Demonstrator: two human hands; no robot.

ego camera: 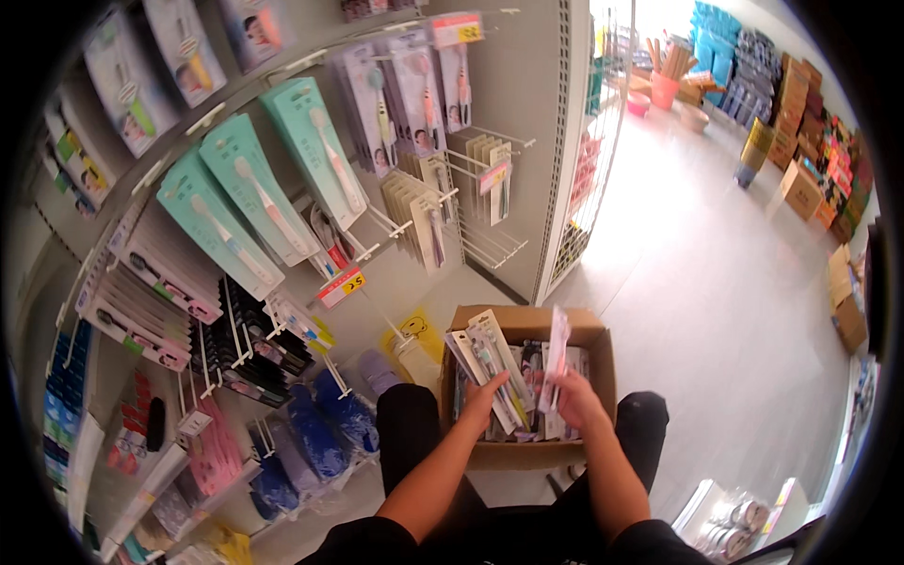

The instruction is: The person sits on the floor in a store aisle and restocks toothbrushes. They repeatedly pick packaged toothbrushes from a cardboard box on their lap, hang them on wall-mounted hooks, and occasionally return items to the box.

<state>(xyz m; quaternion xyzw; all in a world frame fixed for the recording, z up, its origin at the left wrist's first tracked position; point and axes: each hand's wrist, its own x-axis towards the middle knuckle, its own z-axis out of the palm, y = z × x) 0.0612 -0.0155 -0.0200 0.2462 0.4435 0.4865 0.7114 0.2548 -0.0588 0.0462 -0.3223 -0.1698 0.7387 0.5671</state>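
An open cardboard box point(597, 395) stands on the floor between my knees, filled with packaged toothbrushes point(530, 364). Over its left half, my left hand point(487, 399) grips a few beige-carded toothbrush packs point(487, 346), fanned and tilted. On the right side of the box, my right hand point(575, 399) holds a single pink-and-clear toothbrush pack point(558, 349) nearly upright. My fingers hide the lower parts of the packs. What lies deeper in the box cannot be made out.
To the left, shelf hooks carry mint-green toothbrush packs point(275, 205), beige packs point(417, 219) and black packs point(265, 367). Blue plastic-wrapped slippers point(318, 438) sit low beside my left knee. A perforated shelf upright point(558, 148) rises behind the box. Cardboard cartons point(801, 191) line the aisle's far right.
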